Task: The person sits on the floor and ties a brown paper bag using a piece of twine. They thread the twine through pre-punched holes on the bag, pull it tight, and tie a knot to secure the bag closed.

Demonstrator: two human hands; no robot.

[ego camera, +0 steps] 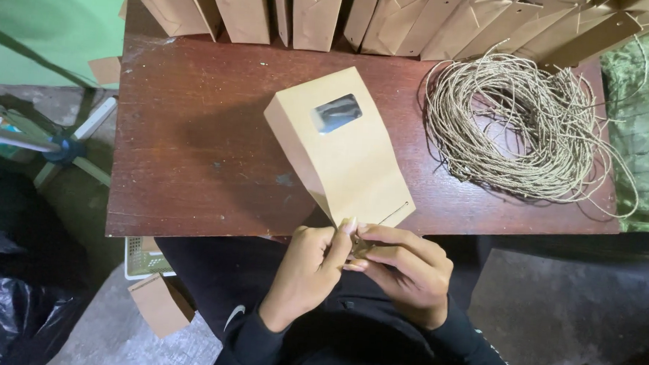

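Observation:
A brown paper bag (341, 150) with a small clear window lies on the dark wooden table (193, 138), its open end toward me. A short piece of twine runs along that near edge. My left hand (309, 270) and my right hand (405, 272) meet at the bag's near edge, the fingers of both pinched on the twine end there. The exact grip is partly hidden by my fingers.
A loose coil of tan twine (523, 126) lies on the table's right side. A row of finished brown paper bags (392, 16) stands along the far edge. Black plastic bags (8, 292) and a small basket (143, 258) sit on the floor at left.

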